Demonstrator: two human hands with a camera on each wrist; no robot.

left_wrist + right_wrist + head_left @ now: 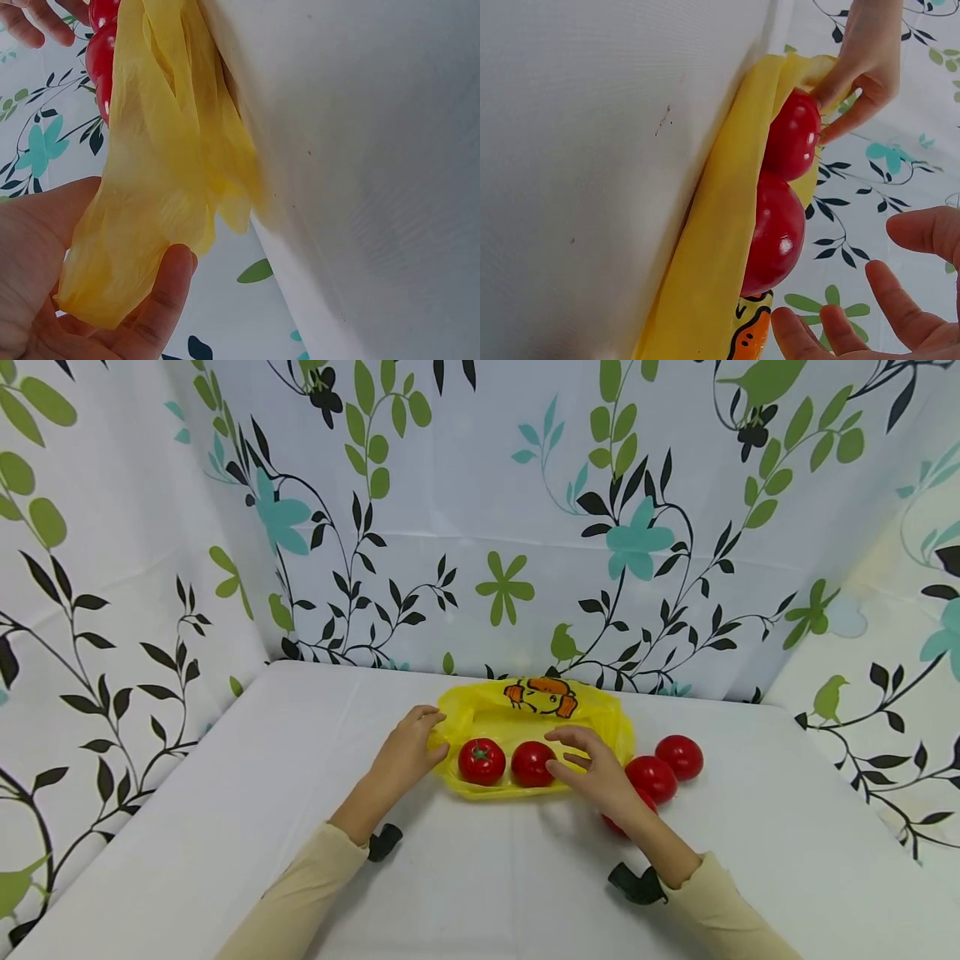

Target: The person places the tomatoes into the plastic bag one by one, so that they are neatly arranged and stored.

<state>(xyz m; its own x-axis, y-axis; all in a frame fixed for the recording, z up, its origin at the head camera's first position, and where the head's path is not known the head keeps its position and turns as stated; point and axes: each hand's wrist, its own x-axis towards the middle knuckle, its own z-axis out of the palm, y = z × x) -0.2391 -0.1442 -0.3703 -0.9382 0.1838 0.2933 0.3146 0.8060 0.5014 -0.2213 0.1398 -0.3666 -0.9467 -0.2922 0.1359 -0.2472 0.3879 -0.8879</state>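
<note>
Closest to my head camera, two beige sleeves [307, 885] reached in from seven and five o'clock over a white tabletop [465, 877]. Past the right cuff I saw three loose tomatoes [652, 779] stepping away toward one or two o'clock, the nearest partly hidden by the right hand [596, 768]. That hand hung at the four o'clock side of a yellow plastic bag [510, 725], fingers spread and holding nothing; from my end I could not tell whether a fingertip brushed the plastic. The left hand [407, 747] pinched the bag's nine o'clock end between thumb and fingers.

So the bag lay between both hands, long axis running nine to three, mouth gaping upward. Inside, side by side along that axis, sat a left tomato [482, 764], green stem end up, and a right tomato [533, 767] near the right thumb. An orange cartoon print [543, 696] marked the bag's twelve o'clock flap; beyond hung a leaf-patterned curtain [504, 589].
</note>
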